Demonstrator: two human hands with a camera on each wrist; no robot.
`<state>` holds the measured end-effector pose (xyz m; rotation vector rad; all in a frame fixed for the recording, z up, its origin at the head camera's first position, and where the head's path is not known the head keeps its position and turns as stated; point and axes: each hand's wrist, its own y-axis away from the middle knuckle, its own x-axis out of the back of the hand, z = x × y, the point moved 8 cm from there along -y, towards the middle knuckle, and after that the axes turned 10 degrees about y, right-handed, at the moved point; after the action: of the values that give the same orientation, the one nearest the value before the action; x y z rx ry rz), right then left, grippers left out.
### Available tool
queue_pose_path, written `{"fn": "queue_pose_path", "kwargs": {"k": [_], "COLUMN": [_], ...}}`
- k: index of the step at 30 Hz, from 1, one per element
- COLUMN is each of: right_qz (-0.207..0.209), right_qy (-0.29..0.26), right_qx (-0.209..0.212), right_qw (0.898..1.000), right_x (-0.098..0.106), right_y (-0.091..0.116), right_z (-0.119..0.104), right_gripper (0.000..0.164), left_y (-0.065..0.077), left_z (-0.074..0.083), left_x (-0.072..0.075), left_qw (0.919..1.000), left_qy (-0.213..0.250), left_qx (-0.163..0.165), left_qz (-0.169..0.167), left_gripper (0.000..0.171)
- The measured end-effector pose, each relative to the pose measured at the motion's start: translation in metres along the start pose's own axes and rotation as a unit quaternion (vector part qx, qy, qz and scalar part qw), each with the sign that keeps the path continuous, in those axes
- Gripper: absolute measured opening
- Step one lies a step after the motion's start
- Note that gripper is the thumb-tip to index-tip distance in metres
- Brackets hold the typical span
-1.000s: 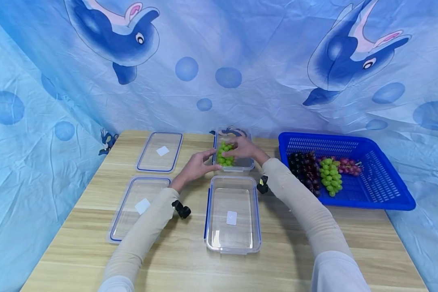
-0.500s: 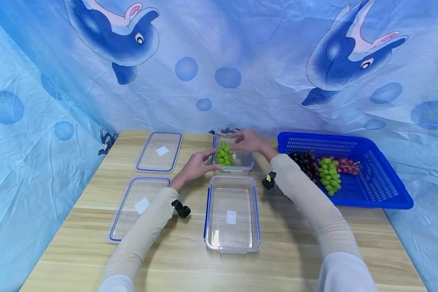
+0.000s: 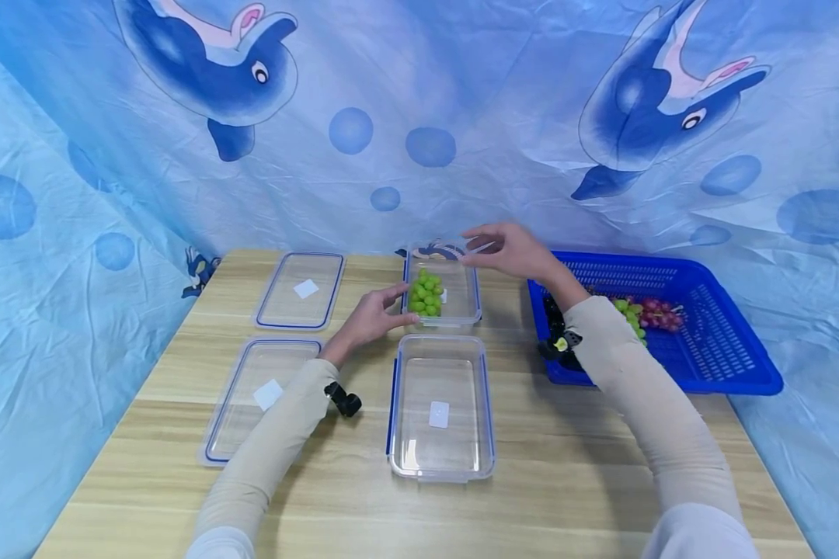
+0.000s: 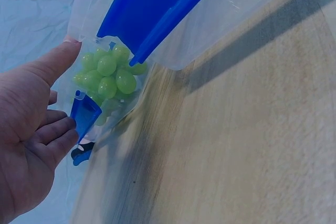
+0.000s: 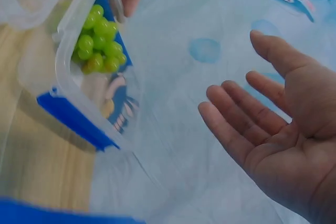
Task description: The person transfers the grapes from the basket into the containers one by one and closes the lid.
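A bunch of green grapes [image 3: 426, 294] lies in the left part of a small clear plastic food container [image 3: 460, 310] at the back of the table. My left hand [image 3: 372, 318] rests against the container's left side, thumb at the near corner and fingers by the blue latch [image 4: 84, 114]. In the left wrist view those fingers are only loosely bent. My right hand [image 3: 513, 250] is raised in the air to the right of the container, holding nothing. Its palm and relaxed fingers [image 5: 231, 129] show in the right wrist view.
A larger clear container [image 3: 439, 450] stands in front of the small one. Two blue-edged lids [image 3: 301, 289] lie to the left. At right, a blue basket [image 3: 734, 341] holds red grapes [image 3: 660, 314], green grapes [image 3: 631, 312] and dark grapes, partly hidden by the right arm.
My right hand has let go of the green grapes in the small container, then lifted and moved right, towards the basket. My left hand has stayed at the container's side.
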<state>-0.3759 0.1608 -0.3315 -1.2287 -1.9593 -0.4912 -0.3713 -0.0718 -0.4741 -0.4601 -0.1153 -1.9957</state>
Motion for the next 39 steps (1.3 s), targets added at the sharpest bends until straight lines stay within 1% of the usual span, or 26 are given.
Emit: {"fn": "queue_pose_path", "kwargs": {"k": [5, 7, 12, 17, 23, 29, 33, 39], "right_qz": [0.045, 0.064, 0.110, 0.138, 0.147, 0.154, 0.141, 0.107], "right_qy": [0.014, 0.022, 0.047, 0.054, 0.077, 0.119, 0.133, 0.149], "right_qx": [0.007, 0.006, -0.007, -0.027, -0.058, -0.100, -0.119, -0.133], "right_qw": [0.999, 0.998, 0.993, 0.989, 0.984, 0.976, 0.974, 0.974], "right_x": [0.026, 0.036, 0.060, 0.078, 0.092, 0.101, 0.102, 0.097], "right_y": [0.026, 0.039, 0.072, 0.102, 0.136, 0.166, 0.181, 0.194], "right_z": [0.007, 0.013, 0.036, 0.059, 0.094, 0.133, 0.156, 0.183], "right_gripper": [0.055, 0.054, 0.051, 0.049, 0.048, 0.049, 0.052, 0.057], "left_y": [0.000, 0.000, 0.001, 0.002, 0.001, 0.001, 0.001, 0.000], "left_z": [0.000, 0.000, 0.001, 0.003, 0.004, 0.004, 0.004, 0.004], "left_x": [0.000, -0.001, -0.001, -0.001, -0.001, -0.001, -0.001, -0.001], "left_qw": [1.0000, 1.0000, 1.0000, 1.0000, 0.9999, 0.9999, 0.9999, 0.9999], "left_qy": [0.006, 0.008, 0.002, -0.004, -0.006, -0.005, -0.005, -0.005], "left_qx": [0.002, 0.003, 0.008, 0.009, 0.009, 0.012, 0.014, 0.013], "left_qz": [-0.001, 0.000, 0.002, 0.002, 0.002, 0.001, 0.001, 0.000], "left_gripper": [0.083, 0.083, 0.081, 0.081, 0.082, 0.082, 0.081, 0.081]}}
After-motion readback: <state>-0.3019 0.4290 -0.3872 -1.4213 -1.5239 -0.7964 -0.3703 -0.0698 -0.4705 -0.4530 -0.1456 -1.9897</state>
